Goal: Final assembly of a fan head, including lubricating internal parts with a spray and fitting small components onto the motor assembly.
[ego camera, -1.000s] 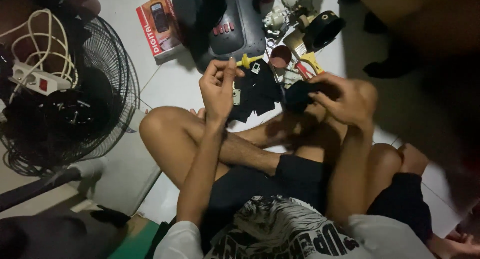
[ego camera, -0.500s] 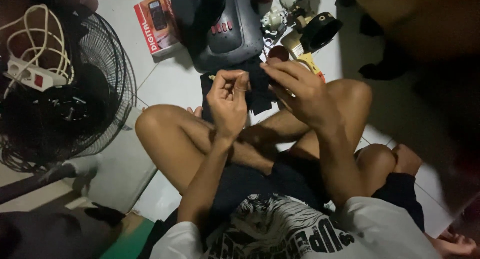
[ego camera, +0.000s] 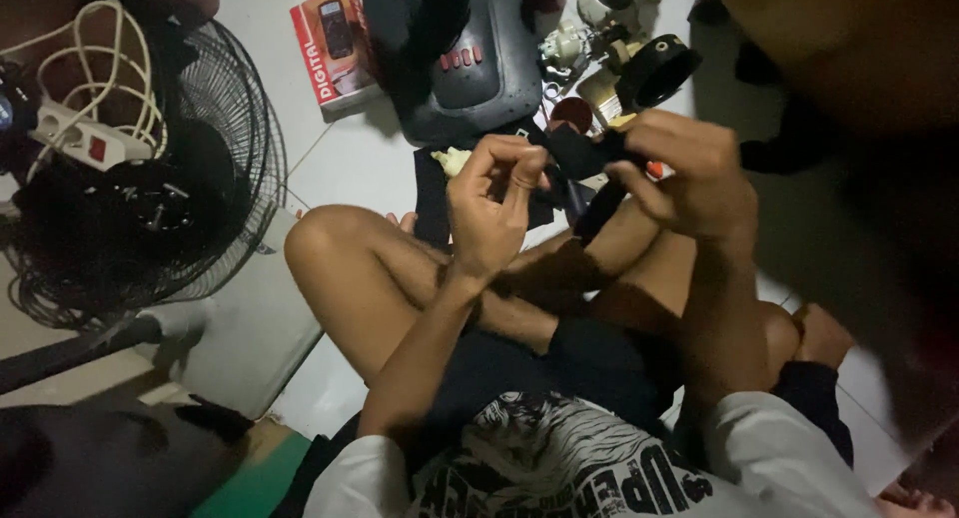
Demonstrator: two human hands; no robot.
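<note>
Both hands work it: left hand pinches shut, contents unclear; right hand clamps the small black part — probably light, rigid; best held by its edges.

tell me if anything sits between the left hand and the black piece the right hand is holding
Nothing visible does. The left hand is raised right beside the black piece, which the right hand grips. The two hands are close together above the crossed legs, with no other thing in the gap.
</note>
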